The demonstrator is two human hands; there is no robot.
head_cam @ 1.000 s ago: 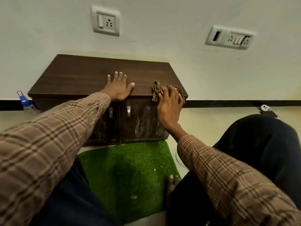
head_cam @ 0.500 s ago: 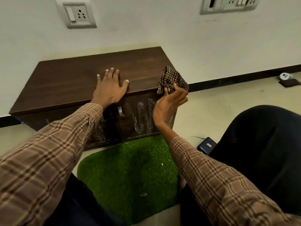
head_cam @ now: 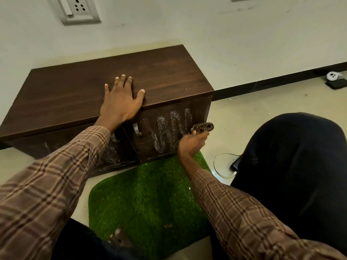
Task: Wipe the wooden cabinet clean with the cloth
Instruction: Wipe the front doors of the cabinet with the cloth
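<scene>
While left hand [head_cam: 121,102] rests flat, fingers spread, on wooden cabinet [head_cam: 75,91] top, right hand [head_cam: 191,144] grips bunched cloth [head_cam: 203,126] against smeared door front.

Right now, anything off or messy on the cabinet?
Yes. The right cabinet door carries whitish vertical streaks, and the left door shows fainter smears, so the front is not clean yet. The right hand grips the checked cloth at that door's right edge; the left hand rests flat on the top.
</scene>
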